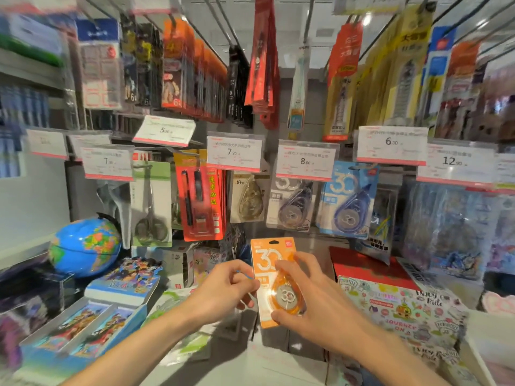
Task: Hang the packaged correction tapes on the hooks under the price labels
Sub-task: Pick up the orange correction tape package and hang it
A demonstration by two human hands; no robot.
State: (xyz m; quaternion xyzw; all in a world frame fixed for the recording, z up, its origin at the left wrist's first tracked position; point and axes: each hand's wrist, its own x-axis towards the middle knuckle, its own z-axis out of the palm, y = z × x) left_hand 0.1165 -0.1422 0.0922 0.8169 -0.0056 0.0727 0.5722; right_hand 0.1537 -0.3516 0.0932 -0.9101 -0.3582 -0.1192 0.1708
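Note:
An orange packaged correction tape (269, 263) stands upright in front of me, below the hooks. My right hand (306, 299) grips it across its front and lower edge. My left hand (231, 288) pinches its left edge. Above it hang a brownish packaged correction tape (249, 200) under the 7.90 price label (235, 153), a grey-white one (291, 206) under the 8.00 price label (305, 161), and a blue one (347, 201) to its right. The hooks themselves are hidden behind the labels.
Scissors (152, 204) and red pen packs (199, 196) hang at the left. A blue globe (85, 246) and boxes of cards (83, 327) sit lower left. A stickered box (401, 305) stands lower right. More packs hang overhead.

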